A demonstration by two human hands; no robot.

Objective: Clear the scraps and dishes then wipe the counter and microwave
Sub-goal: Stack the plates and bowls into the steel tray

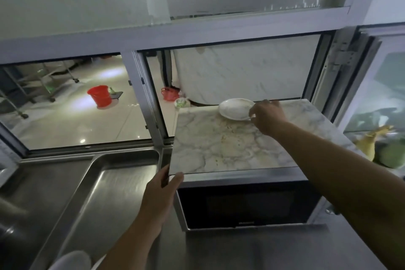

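Dish-clearing step. Right hand (pixel 268 116) pinches rim of plate (pixel 235 109) at far edge of marble slab (pixel 219 149) atop microwave (pixel 245 206). Left hand (pixel 161 195) grips slab's near corner. Next: lift plate level, carry it off; crumbs remain.

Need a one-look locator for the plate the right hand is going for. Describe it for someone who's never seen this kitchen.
Start at the microwave on the steel counter; a marble slab lies on top of it. The white plate sits at the slab's far edge by the open window, its rim pinched by the right hand. It is the only dish on the slab, small, round and smeared; the left hand grips the slab's near corner.
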